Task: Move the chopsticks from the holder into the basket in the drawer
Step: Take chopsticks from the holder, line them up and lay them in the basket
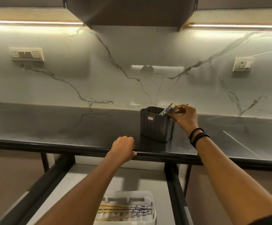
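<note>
A dark ribbed holder (156,125) stands on the black countertop (67,127) near its front edge. Several chopsticks (166,109) with blue-and-white patterned ends lean out of its right side. My right hand (184,116) reaches over the holder's right rim and pinches the tops of these chopsticks. My left hand (124,147) grips the counter's front edge with curled fingers, left of the holder. Below, in the open drawer (132,177), a white basket (149,197) holds several chopsticks (127,210) lying flat, partly hidden by my left forearm.
A marble backsplash rises behind the counter, with a switch panel (26,54) at left and a socket (243,64) at right. A dark hood (132,12) hangs overhead. The drawer's black side rails (175,192) flank the basket.
</note>
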